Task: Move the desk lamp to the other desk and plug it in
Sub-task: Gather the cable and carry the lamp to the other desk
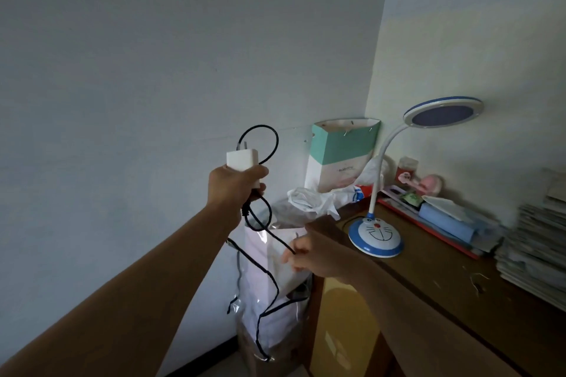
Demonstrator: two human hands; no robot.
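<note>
Pale walls are meeting in a dim corner behind a wooden tabletop (428,285). At about nine o'clock from the lamp, the left hand (235,190) is holding up the white plug adapter (243,162), its grip pressed tight around the block, prongs pointing up. Black cord (263,278) is dangling in loose loops beneath it; the right hand (309,254) is pinching one strand. The desk lamp (376,236) is standing at the tabletop's near edge, beside a plastic bag (309,202). Gathering the slack into neat coils now should keep the cord from snagging the bag when the lamp lifts.
</note>
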